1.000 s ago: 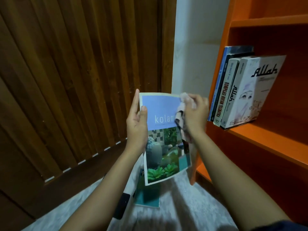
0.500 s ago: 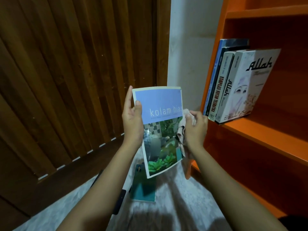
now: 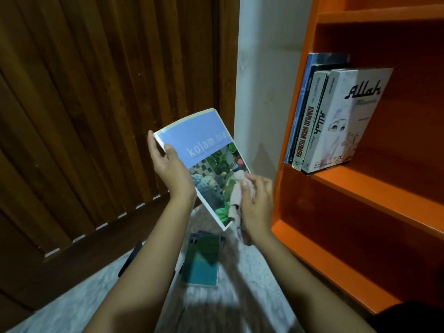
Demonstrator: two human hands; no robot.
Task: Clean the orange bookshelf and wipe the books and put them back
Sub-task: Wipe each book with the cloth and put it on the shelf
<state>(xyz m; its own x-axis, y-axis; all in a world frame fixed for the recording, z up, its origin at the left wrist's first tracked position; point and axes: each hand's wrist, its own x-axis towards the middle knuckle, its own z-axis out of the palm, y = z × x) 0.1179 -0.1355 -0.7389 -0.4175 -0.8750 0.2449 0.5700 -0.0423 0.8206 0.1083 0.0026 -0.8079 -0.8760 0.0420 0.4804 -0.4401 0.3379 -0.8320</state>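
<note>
- "Kolam" book [image 3: 204, 150] is mid-frame, held off the floor, cover twd camera. Long axis tilted, approx 11-to-5 o'clock, title end up at 11.
- L hand [image 3: 170, 169] grips the book's 9 o'clock long edge, thumb on cover.
- R hand [image 3: 255, 205] holds a bunched pale cloth [image 3: 236, 195], pressed on the cover's lower part nr the 5 o'clock corner.
- Orange bookshelf [image 3: 360, 186] at 3 o'clock; the book's right edge is apart from its side panel, white wall [image 3: 264, 92] showing btwn.
- Shelved books [image 3: 336, 121] lean at the shelf's left end; orange board runs on to their 3 o'clock.
- Teal book [image 3: 201, 260] lies flat on grey floor [image 3: 252, 272] at 6 o'clock, btwn the forearms.
- Wooden slat door [image 3: 96, 116] fills 9 o'clock.
</note>
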